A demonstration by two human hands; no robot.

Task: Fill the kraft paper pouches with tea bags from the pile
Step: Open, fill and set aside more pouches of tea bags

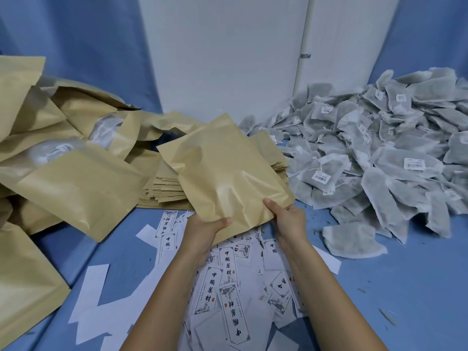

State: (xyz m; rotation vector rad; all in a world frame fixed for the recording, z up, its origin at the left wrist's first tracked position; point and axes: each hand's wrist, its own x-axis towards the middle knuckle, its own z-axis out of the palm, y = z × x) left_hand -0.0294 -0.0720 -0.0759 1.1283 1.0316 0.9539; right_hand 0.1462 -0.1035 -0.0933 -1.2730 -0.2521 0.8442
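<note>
Blue cloth (405, 287) covers the work surface, with a white wall panel (228, 59) standing behind it at the far side. Both hands meet at the middle of the scene on one kraft pouch (222, 168), which is lifted off the cloth and tilted. Its near edge sits in the grip and its long axis runs away from the person, leaning toward the far left. The left hand (210, 229) pinches the near left corner with its thumb on top. The right hand (288, 219) pinches the near right end of the same edge, thumb on top as well. The fingers of both hands are hidden under the paper. I cannot tell whether the held edge is the pouch's mouth, though the grip suggests it is being readied for opening. The tea bag pile (379, 153) lies to the right and farther off, spreading along the far right of the cloth. One loose tea bag (352, 239) lies at its near edge, just to the right of the right hand. So the right hand is the nearer one for fetching bags, and the left could go on holding the pouch. A stack of flat pouches (164, 186) sits just behind the held one. Bulging filled pouches (71, 178) are heaped at the left. Printed labels (228, 287) are scattered under the forearms on the near side.
</note>
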